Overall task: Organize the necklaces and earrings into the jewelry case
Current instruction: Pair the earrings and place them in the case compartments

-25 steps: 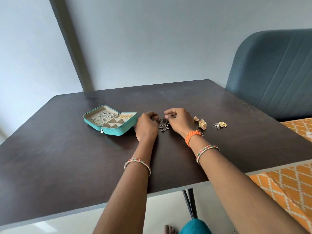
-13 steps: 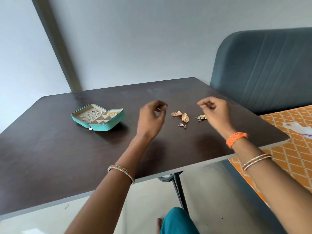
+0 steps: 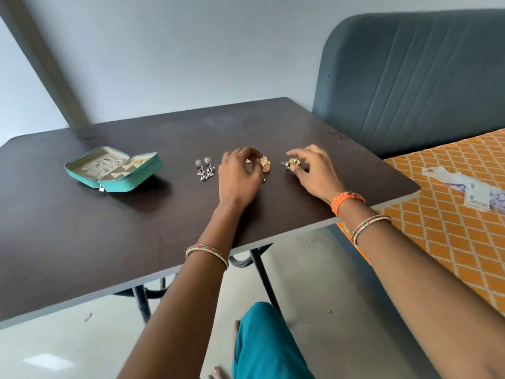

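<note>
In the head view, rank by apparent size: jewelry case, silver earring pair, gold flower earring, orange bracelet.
1. jewelry case
2. orange bracelet
3. silver earring pair
4. gold flower earring

The bracelet and the silver pair look close, and the bracelet is nearer the camera, so that order is unsure.

Earrings [image 3: 205, 169] right of case [image 3: 113, 168]

a single head-worn wide-angle view looks forward and down across the dark table [image 3: 136, 228], near enough to frame both forearms, with the floor showing beneath.
</note>
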A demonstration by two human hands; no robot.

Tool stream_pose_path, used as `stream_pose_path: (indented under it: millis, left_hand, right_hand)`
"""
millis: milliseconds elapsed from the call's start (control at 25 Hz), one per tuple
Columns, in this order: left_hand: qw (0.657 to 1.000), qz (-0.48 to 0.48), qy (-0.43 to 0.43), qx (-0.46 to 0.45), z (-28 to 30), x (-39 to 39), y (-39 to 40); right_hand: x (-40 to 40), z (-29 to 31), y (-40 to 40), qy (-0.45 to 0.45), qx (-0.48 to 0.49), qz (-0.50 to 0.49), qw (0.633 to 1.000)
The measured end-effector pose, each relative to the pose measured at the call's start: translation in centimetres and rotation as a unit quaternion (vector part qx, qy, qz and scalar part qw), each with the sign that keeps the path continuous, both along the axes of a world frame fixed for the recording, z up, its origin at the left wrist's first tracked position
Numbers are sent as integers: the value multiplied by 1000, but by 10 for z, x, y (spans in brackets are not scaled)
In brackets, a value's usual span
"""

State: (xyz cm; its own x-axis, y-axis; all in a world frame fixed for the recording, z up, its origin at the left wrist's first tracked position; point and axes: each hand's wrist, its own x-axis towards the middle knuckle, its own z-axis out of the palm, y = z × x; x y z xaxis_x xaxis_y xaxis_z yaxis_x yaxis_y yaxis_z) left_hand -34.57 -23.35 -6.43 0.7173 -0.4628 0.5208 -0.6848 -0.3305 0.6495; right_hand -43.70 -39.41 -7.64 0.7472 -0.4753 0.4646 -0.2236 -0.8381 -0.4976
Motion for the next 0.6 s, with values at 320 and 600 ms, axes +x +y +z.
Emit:
stream_pose_path:
  millis: [320,600]
  left_hand:
    - [992,-41,59,102,-8,-6,16]
    - [994,-36,80,63,-10,-4,14]
  right_hand:
    - [-10,6,18,21,-135,42,990]
    - [-15,6,27,15,-107,67,992]
